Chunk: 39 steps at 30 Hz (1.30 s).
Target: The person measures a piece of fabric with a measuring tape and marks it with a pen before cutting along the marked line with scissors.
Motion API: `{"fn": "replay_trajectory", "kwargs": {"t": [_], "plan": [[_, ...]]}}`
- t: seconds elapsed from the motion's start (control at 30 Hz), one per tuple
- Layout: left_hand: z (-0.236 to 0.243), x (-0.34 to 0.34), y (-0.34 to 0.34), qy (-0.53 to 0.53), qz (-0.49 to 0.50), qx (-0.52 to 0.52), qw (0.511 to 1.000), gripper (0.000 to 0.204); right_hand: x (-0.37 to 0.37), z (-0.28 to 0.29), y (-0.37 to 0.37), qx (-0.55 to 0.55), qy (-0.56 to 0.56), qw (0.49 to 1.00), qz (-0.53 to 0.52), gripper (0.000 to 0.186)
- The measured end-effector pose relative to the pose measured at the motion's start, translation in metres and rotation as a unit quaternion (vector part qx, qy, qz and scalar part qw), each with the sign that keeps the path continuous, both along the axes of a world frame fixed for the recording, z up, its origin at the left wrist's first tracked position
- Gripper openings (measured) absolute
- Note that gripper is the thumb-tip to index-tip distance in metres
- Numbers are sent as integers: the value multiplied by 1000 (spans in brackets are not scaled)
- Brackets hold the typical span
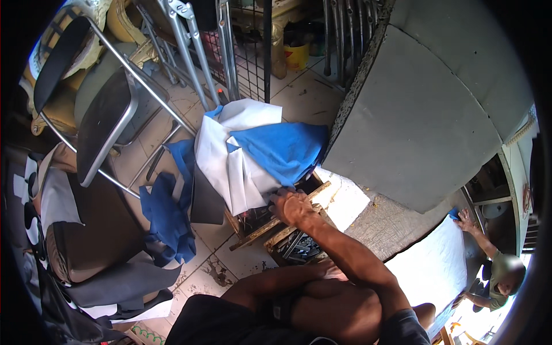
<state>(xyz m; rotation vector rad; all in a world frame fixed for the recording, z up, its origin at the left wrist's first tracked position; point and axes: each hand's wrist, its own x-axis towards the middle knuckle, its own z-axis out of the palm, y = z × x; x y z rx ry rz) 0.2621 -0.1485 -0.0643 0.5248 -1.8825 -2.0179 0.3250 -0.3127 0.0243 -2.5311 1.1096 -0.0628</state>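
Note:
My right hand point(291, 208) reaches across to the lower edge of a piece of blue and white fabric point(279, 150). Its fingers are curled at that edge; whatever lies between them is hidden. Under the fabric and the hand sits a wooden tray point(257, 236) with rough slats. One compartment holds several small dark metal pieces point(301, 246). My left forearm lies low across my body, and my left hand point(330, 269) is mostly covered by my right arm, its fingers out of sight.
A folding chair point(109, 126) stands at left beside blue scraps point(169, 218) and a brown cushion point(95, 224). Large grey padded panels point(414, 109) fill the upper right. At far right another person point(499, 279) touches a white sheet point(434, 264). A yellow bucket point(296, 56) stands at the back.

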Motion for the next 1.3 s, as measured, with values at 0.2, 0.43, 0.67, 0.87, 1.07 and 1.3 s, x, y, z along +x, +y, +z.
{"fn": "replay_trajectory", "kwargs": {"t": [0.2,0.43,0.67,0.87,1.07,1.3], "plan": [[-6,26,-5,-38,-37,41,998,43,10,11,-9,178,32,980,-85,33],[-7,23,-2,-67,-38,26,997,44,-81,61,2,196,-564,766,-238,11],[-5,36,-15,-132,-38,-23,990,45,-87,92,-79,245,-366,785,-437,14],[2,19,-29,-248,-88,-108,959,46,-55,-2,-109,2,65,960,-271,23],[-7,12,-57,-382,-150,-213,887,47,-96,77,-79,-122,-232,948,-181,23],[26,-35,-20,-356,-267,-283,849,48,-234,311,92,-123,-300,945,-41,27]]}}
